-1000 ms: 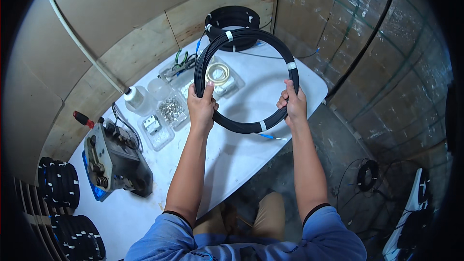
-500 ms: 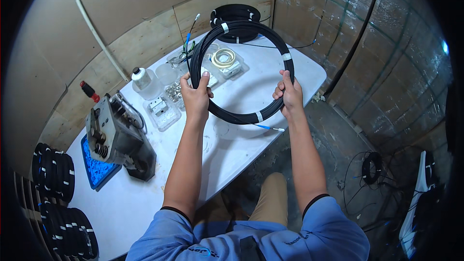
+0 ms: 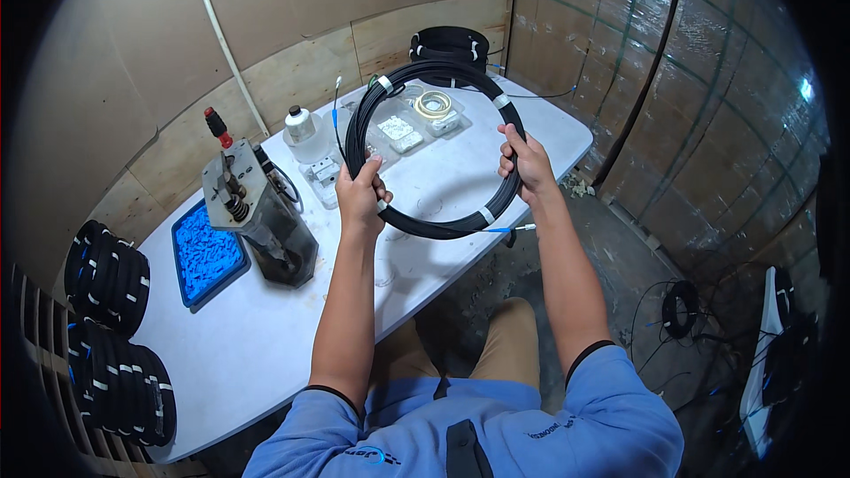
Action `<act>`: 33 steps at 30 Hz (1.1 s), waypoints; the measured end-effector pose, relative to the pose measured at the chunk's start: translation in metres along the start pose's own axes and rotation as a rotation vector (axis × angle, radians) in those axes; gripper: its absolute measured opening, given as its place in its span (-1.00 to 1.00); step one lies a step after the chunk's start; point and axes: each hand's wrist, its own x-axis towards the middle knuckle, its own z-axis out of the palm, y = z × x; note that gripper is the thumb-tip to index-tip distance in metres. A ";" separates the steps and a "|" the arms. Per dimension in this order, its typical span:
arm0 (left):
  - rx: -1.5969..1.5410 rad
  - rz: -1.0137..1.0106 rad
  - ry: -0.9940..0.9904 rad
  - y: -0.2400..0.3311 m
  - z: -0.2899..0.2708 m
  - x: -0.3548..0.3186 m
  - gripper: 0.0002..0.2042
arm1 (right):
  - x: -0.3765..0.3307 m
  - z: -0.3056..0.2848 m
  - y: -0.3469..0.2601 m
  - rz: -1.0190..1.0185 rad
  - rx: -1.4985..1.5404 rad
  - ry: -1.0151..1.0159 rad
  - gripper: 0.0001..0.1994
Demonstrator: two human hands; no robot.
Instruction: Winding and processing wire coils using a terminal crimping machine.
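A large coil of black cable (image 3: 431,228), bound with several white tape bands, is held up above the white table. My left hand (image 3: 361,197) is closed round its left side, thumb on top. On the opposite side my right hand (image 3: 529,164) grips the coil with curled fingers. One cable end with a blue connector boot (image 3: 335,119) and pale tip sticks up at the coil's left. Another end, with a blue sleeve and a white tip (image 3: 524,227), points right from the bottom of the coil.
A metal hand press (image 3: 257,204) with a red-topped handle stands beside a tray of blue pieces (image 3: 208,252). Beyond the coil are a white bottle (image 3: 299,125) and clear boxes of parts (image 3: 400,134). More cable coils (image 3: 450,39) lie at the far end and lower left (image 3: 124,381).
The coil and both hands have shifted slightly lower and to the left, still gripping. The view has turned, so the table, press and blue tray appear farther right.
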 end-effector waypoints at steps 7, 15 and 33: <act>-0.045 0.020 -0.011 0.017 -0.007 -0.024 -0.80 | -0.023 0.012 -0.002 -0.012 0.011 -0.005 -0.57; -0.126 0.045 0.008 0.012 -0.012 -0.028 -0.79 | -0.022 0.024 -0.007 -0.040 0.312 -0.162 -0.45; -0.136 0.066 -0.050 0.013 -0.023 -0.012 -0.78 | -0.003 0.005 0.017 -0.139 0.227 -0.356 -0.42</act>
